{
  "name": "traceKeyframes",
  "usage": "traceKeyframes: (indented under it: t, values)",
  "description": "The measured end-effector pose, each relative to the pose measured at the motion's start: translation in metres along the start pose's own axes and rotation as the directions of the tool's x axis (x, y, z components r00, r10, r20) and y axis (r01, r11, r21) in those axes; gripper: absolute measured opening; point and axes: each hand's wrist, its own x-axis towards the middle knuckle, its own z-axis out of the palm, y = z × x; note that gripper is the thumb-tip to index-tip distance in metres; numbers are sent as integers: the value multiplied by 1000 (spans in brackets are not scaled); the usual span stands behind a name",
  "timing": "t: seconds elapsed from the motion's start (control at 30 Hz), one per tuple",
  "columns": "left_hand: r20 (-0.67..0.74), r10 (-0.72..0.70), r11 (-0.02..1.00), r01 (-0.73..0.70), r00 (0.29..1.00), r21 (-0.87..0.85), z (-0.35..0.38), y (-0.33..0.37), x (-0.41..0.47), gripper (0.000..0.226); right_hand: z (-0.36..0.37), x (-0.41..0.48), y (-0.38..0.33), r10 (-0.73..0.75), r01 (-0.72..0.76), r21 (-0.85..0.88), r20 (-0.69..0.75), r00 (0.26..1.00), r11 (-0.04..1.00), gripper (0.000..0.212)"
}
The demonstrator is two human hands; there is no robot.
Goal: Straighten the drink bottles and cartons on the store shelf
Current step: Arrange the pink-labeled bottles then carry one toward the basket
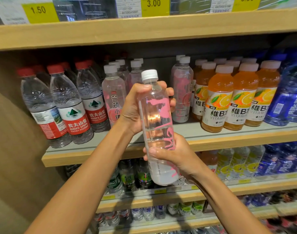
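While red-capped Nongfu Spring water bottles (73, 105) stand at the left end of the wooden shelf (228, 137), with white-capped peach drink bottles (113, 92) just beside them, the left forearm rises from the lower left. The left hand (136, 108) grips the upper part of a clear pink-printed bottle (157, 125), fingers curled round its shoulder just under the white cap. This bottle is held in the air in front of the shelf, nearly upright, its cap leaning slightly left. The right hand (171, 154) grips its lower part, thumb laid across the front, forearm reaching in from the lower right. Further right stand orange vitamin drink bottles (218, 100), then blue bottles (289, 98).
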Motion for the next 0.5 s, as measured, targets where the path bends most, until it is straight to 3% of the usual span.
traceKeyframes:
  t: [0.13,0.23,0.27,0.33,0.4,0.43,0.5]
  values:
    - [-143,40,988,-18,989,152,-7,-2,-3,62,-6,0,1,-89,69,-175,-113,990,982,39]
    - [-266,62,979,-6,962,204,-13,-4,-5,82,-19,4,1,-192,129,-290,-200,961,948,42]
    - [-319,69,978,-2,945,208,-16,-6,-6,81,-25,6,1,-233,147,-335,-232,944,931,44]
    - [-432,115,940,42,895,337,-23,-13,-10,51,-38,13,0,-314,176,-421,-286,905,890,45]
    - [-454,226,760,135,862,636,-30,-26,-17,26,-51,22,1,-371,177,-489,-334,866,854,45]
    - [-393,296,585,160,870,795,-36,-34,-22,18,-57,26,2,-388,169,-514,-357,850,841,47]
    - [-193,325,128,159,926,979,-48,-50,-35,19,-67,32,6,-397,143,-534,-397,827,833,51]
